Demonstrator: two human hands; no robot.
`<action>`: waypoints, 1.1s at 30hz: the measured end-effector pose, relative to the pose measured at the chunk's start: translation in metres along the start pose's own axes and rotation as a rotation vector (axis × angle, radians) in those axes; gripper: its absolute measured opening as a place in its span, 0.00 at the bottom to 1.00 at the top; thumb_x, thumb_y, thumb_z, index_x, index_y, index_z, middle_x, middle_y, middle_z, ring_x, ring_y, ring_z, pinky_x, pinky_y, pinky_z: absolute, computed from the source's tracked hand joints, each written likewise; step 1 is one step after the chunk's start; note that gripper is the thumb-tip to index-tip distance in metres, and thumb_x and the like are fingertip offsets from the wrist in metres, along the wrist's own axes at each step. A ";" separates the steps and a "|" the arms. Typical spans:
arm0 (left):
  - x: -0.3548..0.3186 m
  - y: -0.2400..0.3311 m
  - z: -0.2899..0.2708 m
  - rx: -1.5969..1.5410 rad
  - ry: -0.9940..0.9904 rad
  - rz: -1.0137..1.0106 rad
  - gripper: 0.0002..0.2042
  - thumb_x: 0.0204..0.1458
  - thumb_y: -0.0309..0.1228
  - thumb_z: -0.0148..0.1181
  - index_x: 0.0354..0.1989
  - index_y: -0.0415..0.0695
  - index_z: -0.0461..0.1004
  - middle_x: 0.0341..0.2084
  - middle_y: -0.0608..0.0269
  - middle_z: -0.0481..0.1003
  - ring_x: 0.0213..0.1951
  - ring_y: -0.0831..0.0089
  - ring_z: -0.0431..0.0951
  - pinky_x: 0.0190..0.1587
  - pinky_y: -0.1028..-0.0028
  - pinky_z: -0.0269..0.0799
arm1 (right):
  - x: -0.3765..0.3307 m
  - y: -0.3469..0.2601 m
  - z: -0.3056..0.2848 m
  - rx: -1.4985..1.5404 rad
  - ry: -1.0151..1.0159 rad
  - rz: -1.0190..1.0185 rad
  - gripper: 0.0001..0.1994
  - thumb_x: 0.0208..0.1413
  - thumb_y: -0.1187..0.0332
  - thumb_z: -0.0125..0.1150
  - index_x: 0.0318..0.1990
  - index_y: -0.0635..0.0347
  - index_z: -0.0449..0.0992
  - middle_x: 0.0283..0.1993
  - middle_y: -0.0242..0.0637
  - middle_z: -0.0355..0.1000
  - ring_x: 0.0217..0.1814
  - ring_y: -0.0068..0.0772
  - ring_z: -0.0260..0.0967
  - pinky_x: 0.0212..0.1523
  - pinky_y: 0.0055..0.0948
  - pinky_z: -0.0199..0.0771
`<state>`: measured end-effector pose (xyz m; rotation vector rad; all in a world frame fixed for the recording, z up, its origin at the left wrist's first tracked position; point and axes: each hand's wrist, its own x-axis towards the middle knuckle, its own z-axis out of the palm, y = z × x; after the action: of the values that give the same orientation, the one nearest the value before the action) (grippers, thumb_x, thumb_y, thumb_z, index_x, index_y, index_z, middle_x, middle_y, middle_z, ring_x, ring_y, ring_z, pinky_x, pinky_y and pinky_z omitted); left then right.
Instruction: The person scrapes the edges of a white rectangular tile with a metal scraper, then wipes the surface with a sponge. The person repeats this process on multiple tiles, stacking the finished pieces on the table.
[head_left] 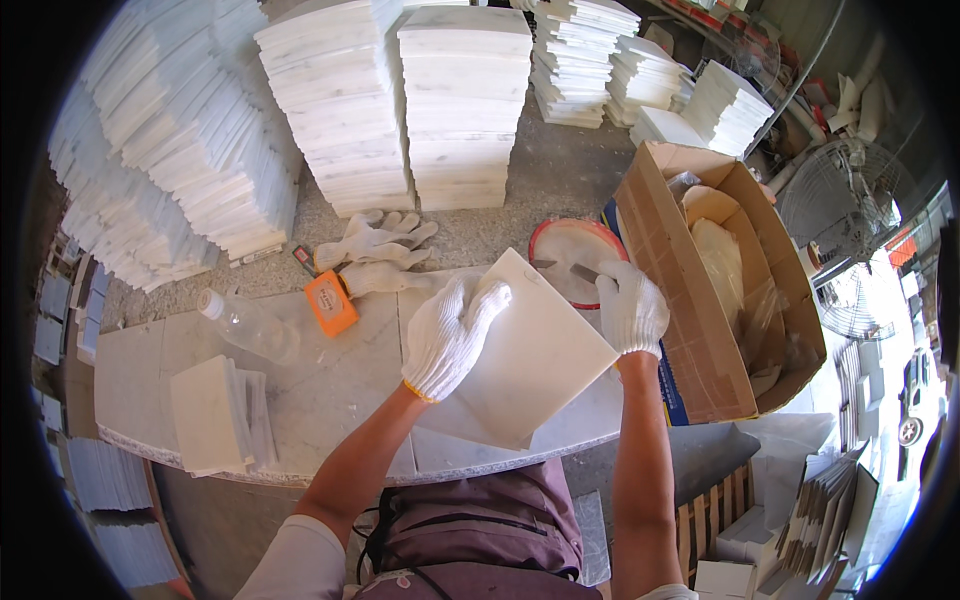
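Head view: white tile laid flat on marble table, near centre. Left hand, gloved, pressed flat on tile, fingers spread. Right hand, gloved, clenched around scraper held over red bowl. Cardboard box set at right.

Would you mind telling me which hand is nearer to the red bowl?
Right. The right hand holds a small tool beside the red bowl, at its rim. The left hand rests flat on the white tile, farther off.
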<state>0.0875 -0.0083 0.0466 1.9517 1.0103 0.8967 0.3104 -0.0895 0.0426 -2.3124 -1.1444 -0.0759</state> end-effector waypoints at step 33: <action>0.000 0.027 0.017 0.098 -0.397 0.006 0.18 0.60 0.47 0.54 0.32 0.44 0.77 0.23 0.49 0.74 0.28 0.51 0.74 0.32 0.61 0.67 | -0.147 0.065 0.018 0.194 0.274 0.379 0.32 0.48 0.63 0.72 0.62 0.56 0.69 0.57 0.48 0.68 0.54 0.44 0.72 0.51 0.37 0.74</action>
<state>0.1112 -0.0239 0.0611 2.1063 0.8256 0.4408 0.2623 -0.2173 -0.0440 -2.2198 -0.5440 -0.1290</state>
